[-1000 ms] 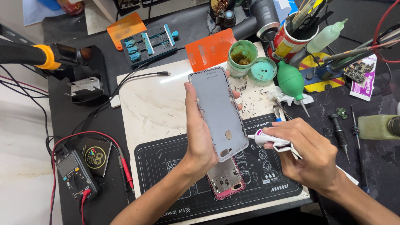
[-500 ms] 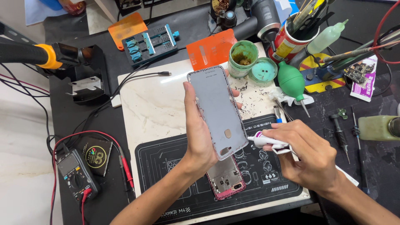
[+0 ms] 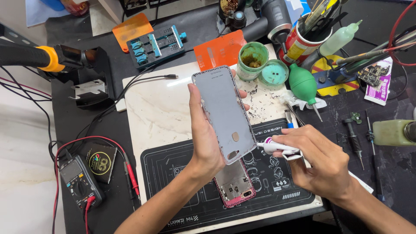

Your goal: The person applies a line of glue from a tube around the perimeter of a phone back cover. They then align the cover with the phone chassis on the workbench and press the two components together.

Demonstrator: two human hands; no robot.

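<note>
Since the earlier frame: little change; panel tilt and tube tip hold position. Left hand (image 3: pixel 207 143) grip is closed on the grey panel (image 3: pixel 225 113), raised over the mat (image 3: pixel 173 186) near the counter's front edge. Right hand (image 3: pixel 318 160) pinches a small tube (image 3: pixel 277 148), nozzle at the panel's lower edge. Judged: panel light, thin, stiff, smooth; hold by long edges. Counter crowded; phone frame (image 3: pixel 236 186) lies beneath.

A smooth, matt grey phone back cover (image 3: pixel 225 113) with a rough, speckled edge is seen. The small glue tube (image 3: pixel 277 148) looks like soft, crinkled white plastic. The slab (image 3: pixel 160 117) looks like pale, polished marble. The black mat (image 3: pixel 173 182) looks like matt rubber.
</note>
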